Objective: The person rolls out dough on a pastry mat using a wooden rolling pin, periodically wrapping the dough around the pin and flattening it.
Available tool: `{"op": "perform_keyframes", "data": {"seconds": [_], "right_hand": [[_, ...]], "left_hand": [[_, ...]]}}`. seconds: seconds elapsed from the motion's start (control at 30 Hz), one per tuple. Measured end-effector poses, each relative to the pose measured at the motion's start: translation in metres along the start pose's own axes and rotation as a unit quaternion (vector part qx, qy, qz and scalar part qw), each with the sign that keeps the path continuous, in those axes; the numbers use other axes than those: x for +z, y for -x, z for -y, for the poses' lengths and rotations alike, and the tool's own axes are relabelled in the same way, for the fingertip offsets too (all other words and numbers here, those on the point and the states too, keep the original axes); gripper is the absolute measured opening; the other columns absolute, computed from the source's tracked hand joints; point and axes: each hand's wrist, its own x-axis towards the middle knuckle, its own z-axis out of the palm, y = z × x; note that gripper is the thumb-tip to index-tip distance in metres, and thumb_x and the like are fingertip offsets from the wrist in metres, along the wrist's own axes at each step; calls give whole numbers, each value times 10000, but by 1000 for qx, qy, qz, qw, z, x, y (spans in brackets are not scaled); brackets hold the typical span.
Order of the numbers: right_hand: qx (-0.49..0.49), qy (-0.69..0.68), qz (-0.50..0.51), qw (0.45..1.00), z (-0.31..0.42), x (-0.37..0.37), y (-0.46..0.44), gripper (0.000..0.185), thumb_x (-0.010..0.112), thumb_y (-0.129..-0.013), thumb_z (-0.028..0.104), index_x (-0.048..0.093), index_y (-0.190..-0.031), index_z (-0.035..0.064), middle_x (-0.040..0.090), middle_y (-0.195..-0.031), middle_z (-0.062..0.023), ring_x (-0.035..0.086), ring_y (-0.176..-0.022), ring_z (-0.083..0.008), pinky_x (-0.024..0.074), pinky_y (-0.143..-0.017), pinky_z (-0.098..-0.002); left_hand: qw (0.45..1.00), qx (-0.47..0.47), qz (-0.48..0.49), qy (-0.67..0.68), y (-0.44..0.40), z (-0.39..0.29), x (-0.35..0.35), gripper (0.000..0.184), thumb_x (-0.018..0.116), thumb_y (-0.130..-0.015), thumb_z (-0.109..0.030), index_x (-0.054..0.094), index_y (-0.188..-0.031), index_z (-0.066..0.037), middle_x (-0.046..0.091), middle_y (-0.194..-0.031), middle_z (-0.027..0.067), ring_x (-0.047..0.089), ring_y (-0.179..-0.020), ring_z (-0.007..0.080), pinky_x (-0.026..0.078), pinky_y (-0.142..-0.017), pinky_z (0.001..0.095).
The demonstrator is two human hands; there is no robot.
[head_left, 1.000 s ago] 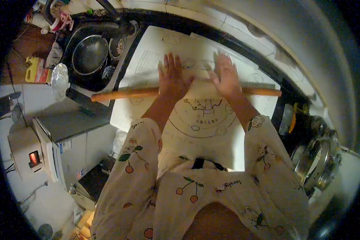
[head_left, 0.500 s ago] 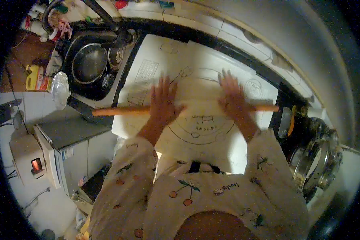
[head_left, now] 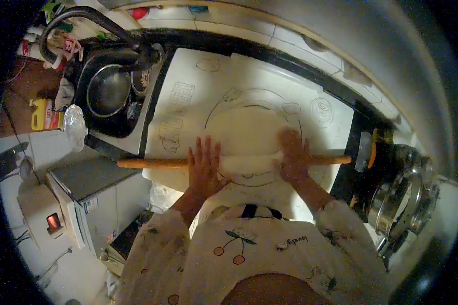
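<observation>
A long wooden rolling pin (head_left: 155, 163) lies crosswise over a white printed mat (head_left: 188, 117). Its middle stretch looks pale, with dough that seems wrapped around it. Beyond the pin, a round pale sheet of dough (head_left: 244, 129) is spread on the mat's printed circle. My left hand (head_left: 203, 168) rests on the pin left of centre, palm down with fingers spread. My right hand (head_left: 293, 157) presses on the pin right of centre, its fingers apart and slightly blurred.
A black sink (head_left: 86, 127) holding a pan (head_left: 108, 91) is at the upper left, under a dark faucet (head_left: 94, 18). Left of the mat is a foil-covered object (head_left: 75, 127), near a yellow bottle (head_left: 39, 114). Metal steamer pots (head_left: 392, 203) stand at the right.
Both hands and the rolling pin have moved down the mat toward my body. More of the round dough and printed circle shows beyond the pin.
</observation>
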Motion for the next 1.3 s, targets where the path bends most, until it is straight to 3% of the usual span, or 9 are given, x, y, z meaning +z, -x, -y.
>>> {"op": "perform_keyframes", "data": {"seconds": [0.27, 0.5, 0.53, 0.63, 0.83, 1.0, 1.13, 1.27, 1.3], "right_hand": [[10, -26, -285, 958, -38, 14, -104, 726, 619, -803, 258, 301, -1411, 21, 277, -1475, -209, 245, -1369, -375, 178, -1103, -543], [-2, 26, -84, 996, -15, 31, 11, 802, 358, -830, 624, 337, -1419, 80, 301, -1476, -185, 228, -1385, -374, 83, -1081, -612], [39, 40, -96, 994, -16, 28, -11, 877, 627, -775, 482, 249, -1449, 66, 195, -1515, -188, 161, -1400, -377, 82, -1102, -600], [71, 5, -335, 940, -37, 10, -100, 644, 527, -890, 356, 336, -1399, 11, 310, -1457, -223, 322, -1326, -387, 248, -1057, -586], [-116, -77, -216, 967, -41, 19, -9, 471, 589, -837, 220, 498, -1252, 18, 511, -1221, -226, 482, -1149, -375, 333, -1025, -500], [6, 46, -246, 968, -47, 17, -35, 439, 575, -834, 418, 607, -1146, 110, 610, -1119, -172, 561, -1066, -359, 399, -936, -513], [101, 2, -105, 989, -63, -6, -92, 555, 429, -881, 557, 673, -961, 65, 662, -845, -184, 627, -775, -348, 462, -775, -504], [50, 23, -158, 986, -68, 76, 32, 285, 516, -824, 336, 620, -799, 72, 624, -791, -176, 602, -746, -362, 432, -647, -534], [164, 53, 117, 978, -20, 14, 52, 284, 544, -773, 309, 618, -892, 62, 614, -844, -208, 596, -823, -362, 435, -694, -524]], "left_hand": [[969, -126, -168, -131, -120, 30, 11, 921, 498, -818, -606, 228, -1437, 20, 175, -1501, 247, 160, -1392, 407, 130, -1101, 573], [998, -53, 10, -25, 3, -5, 9, 1009, 536, -731, -706, 236, -1465, -81, 134, -1512, 244, 101, -1401, 425, 99, -1074, 637], [995, -75, 19, -58, -23, 1, 4, 977, 556, -747, -667, 241, -1463, -81, 143, -1513, 235, 86, -1408, 407, 91, -1088, 613], [976, -118, -173, -54, -108, 32, 11, 887, 564, -794, -574, 248, -1459, -78, 172, -1512, 218, 92, -1415, 374, 99, -1102, 580], [991, 41, -99, -82, -22, 54, 30, 754, 555, -826, -490, 346, -1398, -45, 301, -1449, 209, 277, -1335, 405, 174, -1082, 559], [970, 50, -223, -79, -69, 68, 25, 591, 589, -804, -474, 514, -1246, -89, 499, -1220, 188, 464, -1138, 361, 301, -1008, 538], [999, -27, -26, -26, -118, 84, 23, 447, 564, -828, -470, 598, -1007, -61, 601, -975, 165, 560, -948, 333, 432, -826, 487], [992, 40, -61, -102, -10, 59, 43, 476, 575, -787, -456, 596, -1004, -33, 597, -963, 184, 564, -905, 346, 435, -749, 485], [995, 62, -80, -10, 33, 56, 55, 480, 583, -762, -439, 591, -1012, -30, 583, -986, 191, 554, -911, 352, 422, -755, 498]]}}
